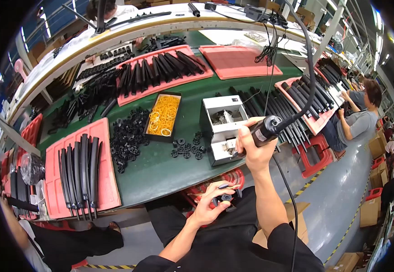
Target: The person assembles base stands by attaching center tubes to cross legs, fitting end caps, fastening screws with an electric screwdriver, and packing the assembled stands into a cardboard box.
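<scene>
Head camera view: the right hand (254, 152), between three and four o'clock from centre, is wrapped around a black corded electric screwdriver (266, 130), whose thick cable (312, 68) arches up toward one o'clock. Near six o'clock, the left hand (208, 206) pinches a small black plastic fitting (226, 197) between thumb and fingers, above the person's lap. Just beside the screwdriver, toward nine o'clock, a screw feeder (233, 125) stands on the green table (158, 172); whether the two touch cannot be told. From the feeder, loose round black parts (189, 148) lie at eight o'clock and a larger heap (129, 136) at nine. An open box (158, 137) of yellow rubber bands (164, 113) sits between nine and ten o'clock. Farther out, toward half past eight, a pink tray (111, 181) bears long black tubes (84, 165).
</scene>
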{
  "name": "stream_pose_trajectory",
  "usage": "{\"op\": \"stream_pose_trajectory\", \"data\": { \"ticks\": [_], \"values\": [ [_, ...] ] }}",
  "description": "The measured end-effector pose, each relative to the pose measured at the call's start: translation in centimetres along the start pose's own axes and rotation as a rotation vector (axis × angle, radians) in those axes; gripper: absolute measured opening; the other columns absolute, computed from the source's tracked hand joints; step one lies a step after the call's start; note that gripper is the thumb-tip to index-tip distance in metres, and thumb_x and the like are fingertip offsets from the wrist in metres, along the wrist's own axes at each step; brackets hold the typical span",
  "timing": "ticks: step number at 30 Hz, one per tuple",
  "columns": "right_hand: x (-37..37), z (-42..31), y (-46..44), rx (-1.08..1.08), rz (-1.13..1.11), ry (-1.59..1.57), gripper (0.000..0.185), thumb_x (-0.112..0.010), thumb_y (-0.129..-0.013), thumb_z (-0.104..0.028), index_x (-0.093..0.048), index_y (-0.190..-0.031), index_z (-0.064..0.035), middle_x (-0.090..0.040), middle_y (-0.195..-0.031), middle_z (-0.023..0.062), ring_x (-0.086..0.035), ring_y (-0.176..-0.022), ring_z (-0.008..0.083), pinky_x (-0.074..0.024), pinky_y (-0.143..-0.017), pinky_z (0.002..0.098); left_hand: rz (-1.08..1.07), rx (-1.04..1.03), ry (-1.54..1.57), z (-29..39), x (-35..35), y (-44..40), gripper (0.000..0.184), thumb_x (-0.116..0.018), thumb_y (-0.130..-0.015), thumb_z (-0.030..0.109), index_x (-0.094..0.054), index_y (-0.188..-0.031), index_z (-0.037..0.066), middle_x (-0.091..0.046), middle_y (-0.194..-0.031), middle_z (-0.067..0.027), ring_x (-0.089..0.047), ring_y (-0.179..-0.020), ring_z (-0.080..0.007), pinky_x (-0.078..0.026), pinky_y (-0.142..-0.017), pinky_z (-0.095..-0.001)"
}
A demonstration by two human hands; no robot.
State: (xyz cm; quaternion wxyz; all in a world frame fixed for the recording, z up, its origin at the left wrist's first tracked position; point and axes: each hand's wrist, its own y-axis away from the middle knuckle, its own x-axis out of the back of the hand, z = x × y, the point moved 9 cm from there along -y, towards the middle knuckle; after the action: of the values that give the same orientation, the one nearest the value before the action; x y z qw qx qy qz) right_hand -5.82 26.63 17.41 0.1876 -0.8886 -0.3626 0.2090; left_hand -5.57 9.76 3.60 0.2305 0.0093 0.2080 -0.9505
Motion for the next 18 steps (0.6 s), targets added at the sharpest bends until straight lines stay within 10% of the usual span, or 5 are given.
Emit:
{"op": "stream_pose_trajectory", "data": {
  "ticks": [18],
  "values": [
    [0.0,-1.9,-1.2,0.053,0.044,-0.049,0.014,-0.063,-0.094,-0.005,-0.054,-0.104,-0.0005,-0.051,-0.058,0.0048,-0.045,-0.043,0.0115,-0.0419,-0.042,0.0259,0.002,0.027,0.047,-0.8,-0.2,-0.4,0.033,-0.071,-0.092,0.015,-0.070,-0.124,0.007,-0.055,-0.144,-0.0146,-0.051,-0.128,-0.0317,-0.037,-0.111,-0.0450]
  ]
}}
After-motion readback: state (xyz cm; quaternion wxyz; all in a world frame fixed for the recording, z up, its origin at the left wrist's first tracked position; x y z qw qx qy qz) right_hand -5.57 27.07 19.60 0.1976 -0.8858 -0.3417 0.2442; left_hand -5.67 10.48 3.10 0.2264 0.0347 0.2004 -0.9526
